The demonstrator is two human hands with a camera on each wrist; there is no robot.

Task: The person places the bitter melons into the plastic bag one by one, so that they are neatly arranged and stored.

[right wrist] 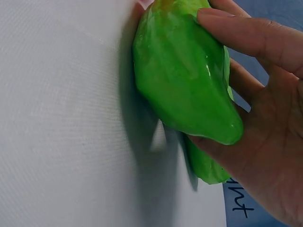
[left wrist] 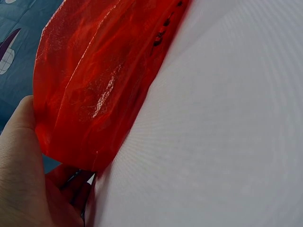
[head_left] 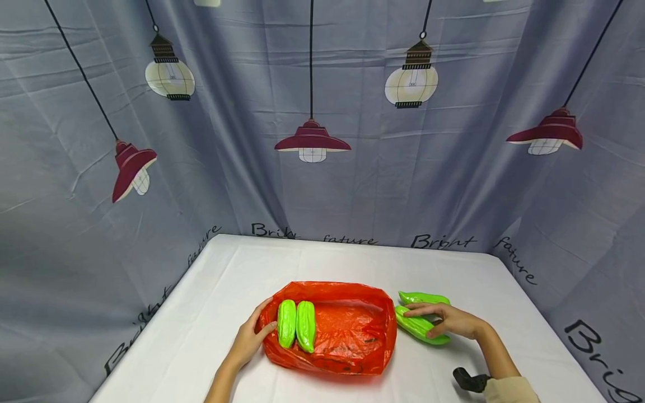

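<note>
At the near right, a beige cloth sleeve (head_left: 511,390) ends behind a smooth black device (head_left: 471,380) at the wrist; the right hand (head_left: 453,322) grips the nearer of two green vegetables lying right of the bag, a glossy, ridged, long vegetable with tapering ends (head_left: 418,327), its thumb on the near side and its fingers bent across the top and far side; at the near left, the left hand (head_left: 246,338) holds the left side of a thin, crinkled, shiny red plastic bag (head_left: 353,336), its thumb over the rim and other fingers outside; the bag is wide-mouthed, its rim a rounded oblong, with a few dark marks on its near side.

Two more glossy green vegetables stand side by side in the left part of the bag, a blunt-ended one (head_left: 286,324) and, to its right, one tapering at its near end (head_left: 305,327); a fourth, a slim pointed green vegetable (head_left: 425,298), lies just beyond the gripped one; four in all, two in the bag and two on the table's white cloth (head_left: 353,260).

Farthest stands a creased blue-grey fabric curtain (head_left: 353,196), printed with three dark-red, flared lamps (head_left: 312,137), two rounded cream lanterns (head_left: 412,78) and black handwritten-style lettering (head_left: 443,242) along the table's edge.
</note>
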